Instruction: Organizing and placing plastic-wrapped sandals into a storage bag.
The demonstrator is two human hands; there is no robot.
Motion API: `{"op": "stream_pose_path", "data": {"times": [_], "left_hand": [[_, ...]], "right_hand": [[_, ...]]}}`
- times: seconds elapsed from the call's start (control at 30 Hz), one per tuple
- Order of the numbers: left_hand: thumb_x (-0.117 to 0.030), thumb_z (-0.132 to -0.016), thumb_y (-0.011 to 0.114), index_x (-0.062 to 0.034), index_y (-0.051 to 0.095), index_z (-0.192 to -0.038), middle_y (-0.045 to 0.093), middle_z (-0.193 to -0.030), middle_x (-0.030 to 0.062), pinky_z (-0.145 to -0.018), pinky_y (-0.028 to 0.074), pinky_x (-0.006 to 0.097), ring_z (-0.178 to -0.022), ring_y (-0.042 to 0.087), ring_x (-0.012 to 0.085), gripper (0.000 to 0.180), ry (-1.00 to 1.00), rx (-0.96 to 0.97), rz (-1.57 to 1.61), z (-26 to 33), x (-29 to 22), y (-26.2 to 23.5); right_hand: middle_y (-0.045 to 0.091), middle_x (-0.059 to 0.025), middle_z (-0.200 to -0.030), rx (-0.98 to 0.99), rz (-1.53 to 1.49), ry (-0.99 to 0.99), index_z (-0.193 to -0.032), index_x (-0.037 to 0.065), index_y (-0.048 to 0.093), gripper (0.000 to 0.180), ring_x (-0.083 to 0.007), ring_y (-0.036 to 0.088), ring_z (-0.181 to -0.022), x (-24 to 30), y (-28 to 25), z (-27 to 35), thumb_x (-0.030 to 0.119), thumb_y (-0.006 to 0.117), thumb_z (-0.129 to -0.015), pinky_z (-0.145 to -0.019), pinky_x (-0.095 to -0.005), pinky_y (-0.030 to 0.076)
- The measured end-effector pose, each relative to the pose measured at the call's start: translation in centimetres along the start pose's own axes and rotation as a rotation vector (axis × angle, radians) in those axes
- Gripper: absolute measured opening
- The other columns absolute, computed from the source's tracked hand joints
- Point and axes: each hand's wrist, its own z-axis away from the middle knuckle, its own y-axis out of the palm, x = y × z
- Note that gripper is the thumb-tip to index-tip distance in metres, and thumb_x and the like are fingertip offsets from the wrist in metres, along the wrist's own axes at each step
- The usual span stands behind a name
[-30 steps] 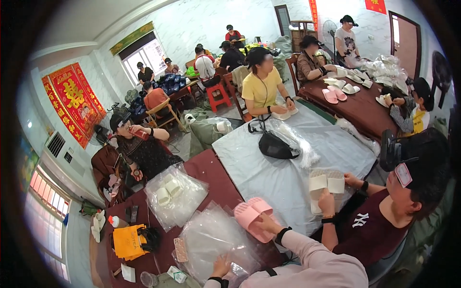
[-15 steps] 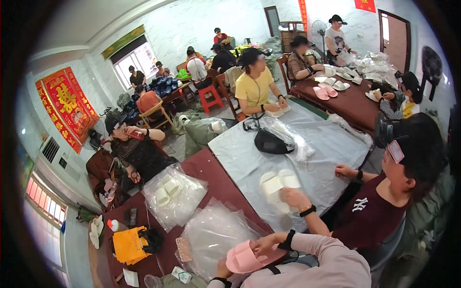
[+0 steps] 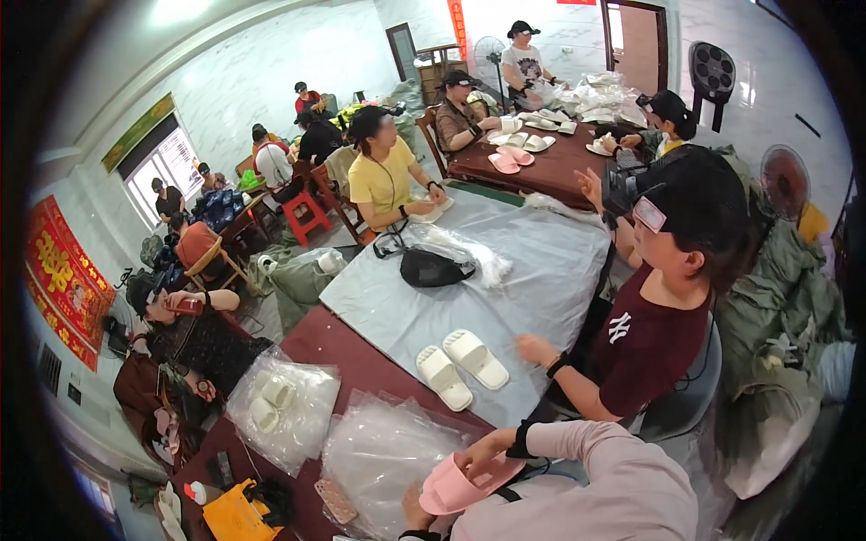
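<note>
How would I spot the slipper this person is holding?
Start at the dark red table and follow its near edge to the crinkled clear plastic bags. Just right of them, both hands grip a pink foam slipper; the pair lying nearby is cream.

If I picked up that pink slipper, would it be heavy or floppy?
Probably light: the pink slipper looks like thick foam, and the right hand grips it by one edge. Likely bendy rather than floppy, since it keeps its shape. Its flat sole shouldn't roll.
</note>
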Motion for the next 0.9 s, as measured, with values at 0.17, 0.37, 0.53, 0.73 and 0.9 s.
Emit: {"op": "stream_pose_path", "data": {"times": [0.17, 0.37, 0.53, 0.73, 0.9], "left_hand": [[-0.041, -0.076, 0.06, -0.0129, 0.051, -0.122, 0.044, -0.128, 0.0182, -0.095, 0.035, 0.045, -0.117, 0.041, 0.037, 0.055, 0.078, 0.116, -0.031, -0.5, 2.0, 1.1], [-0.035, -0.078, 0.06, -0.0063, 0.063, -0.102, 0.063, -0.095, 0.0176, -0.078, 0.045, 0.04, -0.091, 0.059, 0.0335, 0.037, -0.277, 0.068, 0.633, -2.6, 2.1, 0.3], [-0.032, -0.078, 0.061, -0.0055, 0.065, -0.094, 0.064, -0.09, 0.0175, -0.071, 0.047, 0.039, -0.087, 0.061, 0.0333, 0.032, -0.31, 0.003, 0.573, -2.6, 0.4, -1.6], [-0.03, -0.079, 0.06, -0.0093, 0.064, -0.1, 0.065, -0.09, 0.0148, -0.072, 0.047, 0.039, -0.088, 0.061, 0.0347, 0.03, 0.017, -0.083, 0.346, -0.6, -1.4, -2.2], [-0.029, -0.078, 0.06, -0.0081, 0.063, -0.101, 0.064, -0.093, 0.0167, -0.073, 0.047, 0.04, -0.09, 0.06, 0.0355, 0.031, 0.067, 0.001, 0.243, -0.9, 0.0, -1.2]], "right_hand": [[0.059, -0.0077, -0.098, 0.019, 0.127, 0.008, -0.103, -0.002, 0.056, 0.033, -0.0181, 0.052, -0.092, -0.6, 0.6, -0.2, 0.025, 0.055, -0.083, -0.082, -0.0285, 0.04], [0.058, -0.0061, -0.093, -0.053, 0.095, 0.096, -0.097, 0.0, 0.06, 0.029, -0.017, 0.051, -0.089, 0.5, 1.3, -0.3, 0.024, 0.056, -0.081, -0.078, -0.0289, 0.04], [0.058, -0.004, -0.094, -0.096, -0.009, 0.056, -0.101, 0.0, 0.058, 0.029, -0.0153, 0.05, -0.089, -1.0, 1.4, -0.4, 0.021, 0.056, -0.082, -0.077, -0.0285, 0.041], [0.058, -0.002, -0.104, -0.058, -0.116, 0.029, -0.118, 0.0, 0.053, 0.038, -0.0126, 0.05, -0.095, 1.1, 1.1, 0.8, 0.019, 0.057, -0.084, -0.083, -0.0266, 0.04], [0.059, -0.0015, -0.102, -0.016, -0.002, 0.056, -0.119, 0.0, 0.053, 0.042, -0.0129, 0.05, -0.092, -0.5, 0.8, 0.2, 0.022, 0.059, -0.084, -0.083, -0.027, 0.04]]}}
